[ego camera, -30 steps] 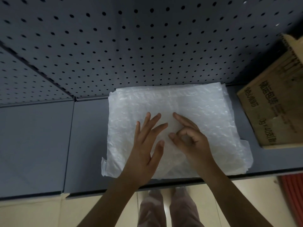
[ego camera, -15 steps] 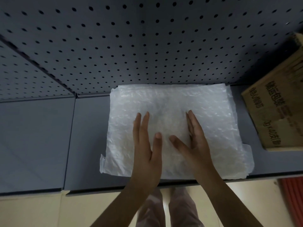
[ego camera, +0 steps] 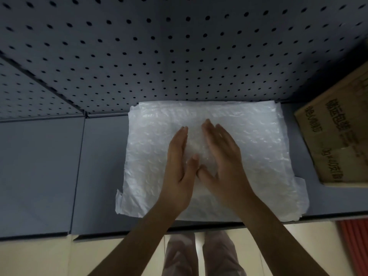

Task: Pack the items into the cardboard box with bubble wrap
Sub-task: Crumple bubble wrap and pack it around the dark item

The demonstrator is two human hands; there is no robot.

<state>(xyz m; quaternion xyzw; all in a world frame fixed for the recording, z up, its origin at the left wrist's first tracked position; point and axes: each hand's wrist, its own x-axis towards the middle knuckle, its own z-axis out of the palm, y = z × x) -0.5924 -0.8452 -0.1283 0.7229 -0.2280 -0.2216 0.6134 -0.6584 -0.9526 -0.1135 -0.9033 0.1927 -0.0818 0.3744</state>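
Seen from above, looking down at a grey worktop [ego camera: 45,176] backed by a dark perforated panel [ego camera: 179,46]. Lying flat near the middle, a white sheet of bubble wrap [ego camera: 249,156], its back edge against the panel, its front edge close to the worktop's front edge. Resting on the wrap side by side, left hand [ego camera: 179,168] and right hand [ego camera: 223,164], both flat with fingers straight and together, gripping nothing, thumbs nearly meeting. At the far right, just beside the wrap and apart from it, a cardboard box [ego camera: 338,140] printed with dark characters, partly cut off. Below, pale trousers [ego camera: 203,255] over a cream floor [ego camera: 39,259].
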